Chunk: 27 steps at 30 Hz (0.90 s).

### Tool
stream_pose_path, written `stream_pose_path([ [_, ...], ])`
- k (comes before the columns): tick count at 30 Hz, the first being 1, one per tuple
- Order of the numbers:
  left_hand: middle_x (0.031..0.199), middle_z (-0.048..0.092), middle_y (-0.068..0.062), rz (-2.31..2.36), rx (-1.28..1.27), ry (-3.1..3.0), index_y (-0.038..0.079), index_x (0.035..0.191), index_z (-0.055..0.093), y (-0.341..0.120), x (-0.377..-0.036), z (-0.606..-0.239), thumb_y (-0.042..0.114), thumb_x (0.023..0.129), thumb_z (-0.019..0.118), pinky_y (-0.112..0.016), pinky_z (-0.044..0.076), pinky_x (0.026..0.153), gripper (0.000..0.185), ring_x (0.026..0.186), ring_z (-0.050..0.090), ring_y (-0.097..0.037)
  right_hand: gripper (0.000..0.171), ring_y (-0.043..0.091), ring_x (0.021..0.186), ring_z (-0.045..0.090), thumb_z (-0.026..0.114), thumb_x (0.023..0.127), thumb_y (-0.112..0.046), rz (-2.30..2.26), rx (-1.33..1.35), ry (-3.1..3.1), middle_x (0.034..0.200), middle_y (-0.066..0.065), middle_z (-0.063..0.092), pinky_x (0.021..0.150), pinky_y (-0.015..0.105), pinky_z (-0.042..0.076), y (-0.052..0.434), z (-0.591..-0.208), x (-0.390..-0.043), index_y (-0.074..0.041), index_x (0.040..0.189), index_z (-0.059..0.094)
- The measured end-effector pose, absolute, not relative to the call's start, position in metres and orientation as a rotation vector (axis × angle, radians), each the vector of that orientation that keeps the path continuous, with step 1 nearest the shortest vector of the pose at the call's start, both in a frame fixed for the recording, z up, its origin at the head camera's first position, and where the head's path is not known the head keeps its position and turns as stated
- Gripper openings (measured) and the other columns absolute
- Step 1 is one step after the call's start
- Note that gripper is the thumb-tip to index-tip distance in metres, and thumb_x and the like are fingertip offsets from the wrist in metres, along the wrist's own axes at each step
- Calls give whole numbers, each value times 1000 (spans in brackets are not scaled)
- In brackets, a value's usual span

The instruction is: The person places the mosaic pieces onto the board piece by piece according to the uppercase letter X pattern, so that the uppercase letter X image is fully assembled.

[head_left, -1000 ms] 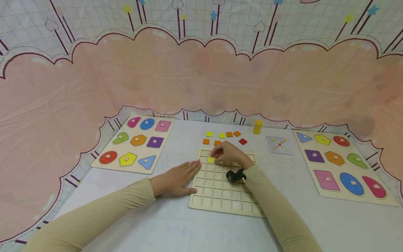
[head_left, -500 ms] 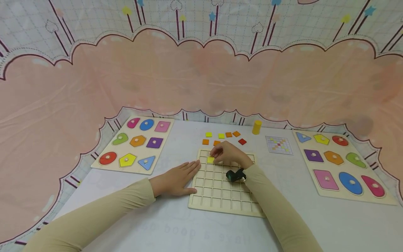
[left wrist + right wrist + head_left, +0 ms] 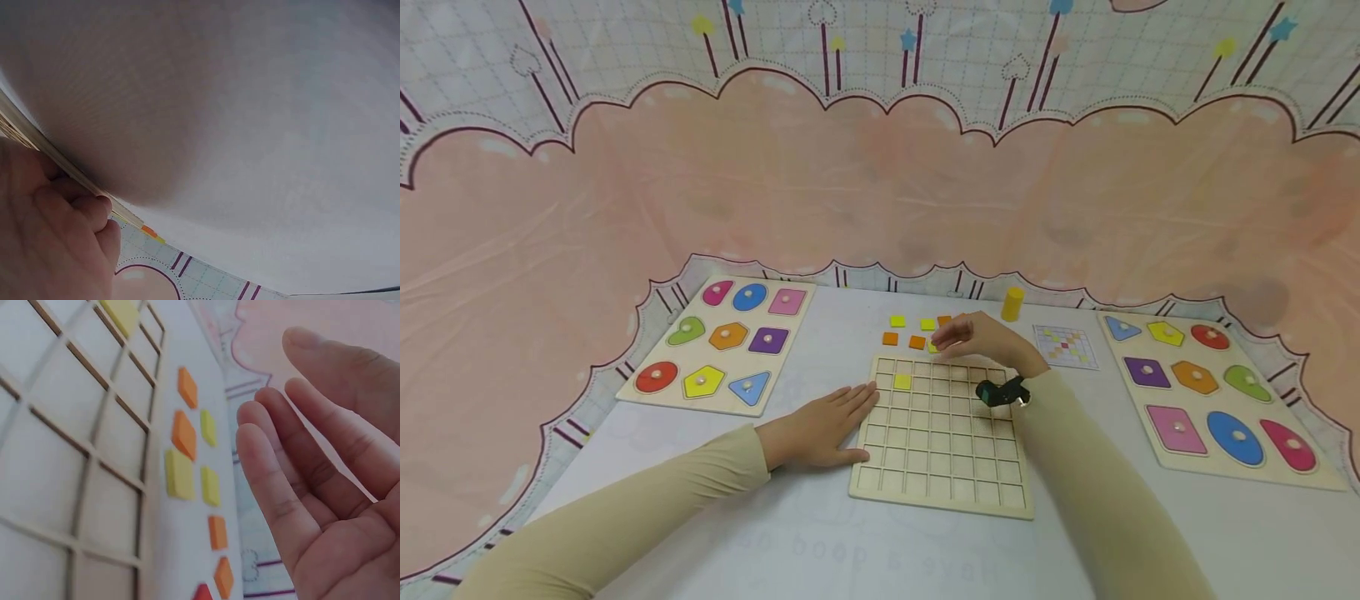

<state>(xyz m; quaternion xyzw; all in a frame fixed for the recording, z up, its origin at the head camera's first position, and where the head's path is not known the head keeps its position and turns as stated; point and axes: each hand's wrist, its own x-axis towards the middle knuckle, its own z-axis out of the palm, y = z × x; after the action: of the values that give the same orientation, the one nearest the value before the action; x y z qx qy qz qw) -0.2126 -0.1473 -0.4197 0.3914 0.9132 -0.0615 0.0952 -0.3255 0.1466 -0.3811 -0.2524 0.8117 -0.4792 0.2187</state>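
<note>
White table (image 3: 820, 533): grid board (image 3: 940, 442), right hand (image 3: 981, 337) over loose tiles (image 3: 916, 342).

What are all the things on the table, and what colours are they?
grid board: one, pale wood, middle of the table, between the hands
yellow tile: one, in a cell of the grid board near its far left corner
loose tiles: several, yellow and orange, plus one red in the right wrist view, on the table past the grid board
yellow cylinder: one, upright, beyond the loose tiles
pattern card: one, white with coloured squares, right of the loose tiles
left shape puzzle: one, wooden, nine coloured shapes, far left
right shape puzzle: one, wooden, nine coloured shapes, far right
left hand: flat on the table, touching the grid board's left edge
right hand: empty, fingers relaxed, over the loose tiles
</note>
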Motion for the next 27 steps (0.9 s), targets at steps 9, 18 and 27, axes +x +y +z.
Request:
stream_pose_path([
  [9,159,10,-11,-178,1165,2707,3,150,13,-148,-212,-418,61,93,36,-37,16,120,85,147,12,-23,33,35,114,58,64,86,-2,-1280,-638,2330,123,25,60,95,31,50,155,-371,-356,6,118,60],
  [18,159,8,-12,-174,1172,2702,3,151,12,-148,-213,-420,61,93,35,-37,16,120,85,147,12,-23,35,13,97,63,68,83,-2,-1298,-536,2303,120,23,62,89,22,51,146,-395,-371,8,116,60],
  [27,159,10,-11,-191,1168,2709,3,151,12,-147,-212,-419,62,93,35,-37,17,120,86,147,13,-23,35,7,85,64,69,80,2,-1274,-503,2314,116,22,64,79,20,52,140,-404,-372,8,114,62],
])
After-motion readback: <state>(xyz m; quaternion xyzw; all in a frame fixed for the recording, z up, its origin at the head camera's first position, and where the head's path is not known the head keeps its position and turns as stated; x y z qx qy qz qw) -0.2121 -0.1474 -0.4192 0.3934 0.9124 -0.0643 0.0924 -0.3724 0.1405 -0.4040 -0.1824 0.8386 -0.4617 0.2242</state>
